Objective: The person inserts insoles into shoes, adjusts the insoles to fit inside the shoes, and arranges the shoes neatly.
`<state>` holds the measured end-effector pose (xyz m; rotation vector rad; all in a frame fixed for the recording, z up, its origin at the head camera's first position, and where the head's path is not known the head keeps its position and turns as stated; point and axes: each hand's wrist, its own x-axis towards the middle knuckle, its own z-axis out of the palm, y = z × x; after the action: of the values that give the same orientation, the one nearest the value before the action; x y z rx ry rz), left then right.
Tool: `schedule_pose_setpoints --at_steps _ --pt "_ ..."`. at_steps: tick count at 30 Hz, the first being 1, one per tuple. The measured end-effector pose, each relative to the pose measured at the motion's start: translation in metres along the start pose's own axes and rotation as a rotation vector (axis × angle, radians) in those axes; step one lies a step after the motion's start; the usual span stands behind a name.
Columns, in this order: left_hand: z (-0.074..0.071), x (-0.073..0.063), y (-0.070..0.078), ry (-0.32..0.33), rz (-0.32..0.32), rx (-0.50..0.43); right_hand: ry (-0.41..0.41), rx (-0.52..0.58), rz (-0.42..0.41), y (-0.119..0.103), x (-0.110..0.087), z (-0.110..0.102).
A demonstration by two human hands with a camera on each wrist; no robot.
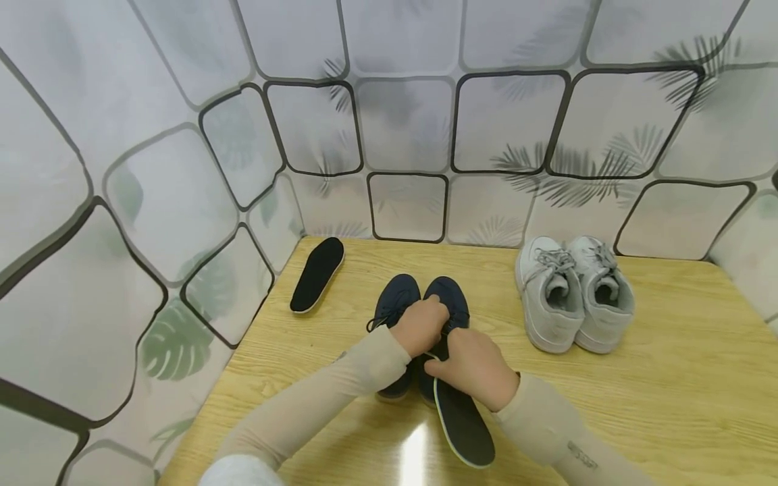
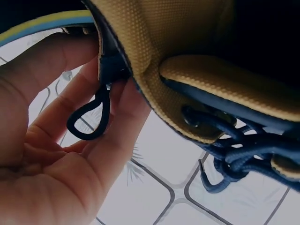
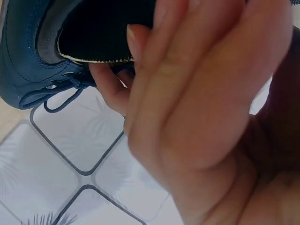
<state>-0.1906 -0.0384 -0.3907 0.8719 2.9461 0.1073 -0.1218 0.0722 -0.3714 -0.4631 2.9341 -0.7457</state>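
Two navy lace-up shoes stand side by side in the head view, the left shoe (image 1: 398,293) and the right shoe (image 1: 448,291). My left hand (image 1: 421,327) grips the right shoe's upper near its opening; the left wrist view shows fingers (image 2: 117,136) around the edge, beside a lace loop (image 2: 89,117) and tan lining (image 2: 145,51). My right hand (image 1: 477,368) holds a black insole (image 1: 464,428) with a white edge, thumb on top and fingers beneath. One end of the insole (image 3: 103,37) is at the shoe's opening; how deep it goes is hidden.
A second black insole (image 1: 317,273) lies at the back left of the wooden table (image 1: 687,378). A pair of white sneakers (image 1: 553,297) stands at the back right. Patterned cloth walls (image 1: 407,128) rise behind and to the left.
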Motion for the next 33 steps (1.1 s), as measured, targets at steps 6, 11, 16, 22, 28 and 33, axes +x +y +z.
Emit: schedule_pose_setpoints --at_steps 6,11,16,22,28,33 --pt "-0.001 -0.001 0.000 -0.002 -0.003 -0.027 0.018 0.003 -0.045 -0.004 0.007 0.002" --pt "-0.001 0.001 -0.002 -0.002 -0.011 -0.097 0.034 0.000 -0.053 -0.006 0.014 0.005" --pt "0.003 0.003 -0.005 0.005 -0.003 -0.151 0.045 0.014 -0.012 -0.004 0.021 0.010" --pt "0.004 0.005 -0.007 0.030 0.020 -0.119 0.085 -0.020 0.036 0.005 0.030 0.019" --pt "0.003 0.005 -0.005 0.010 0.012 -0.116 0.153 -0.093 0.025 -0.001 0.019 0.022" --pt "-0.001 0.004 -0.003 -0.029 -0.025 -0.100 0.150 -0.232 -0.034 -0.021 -0.005 0.019"
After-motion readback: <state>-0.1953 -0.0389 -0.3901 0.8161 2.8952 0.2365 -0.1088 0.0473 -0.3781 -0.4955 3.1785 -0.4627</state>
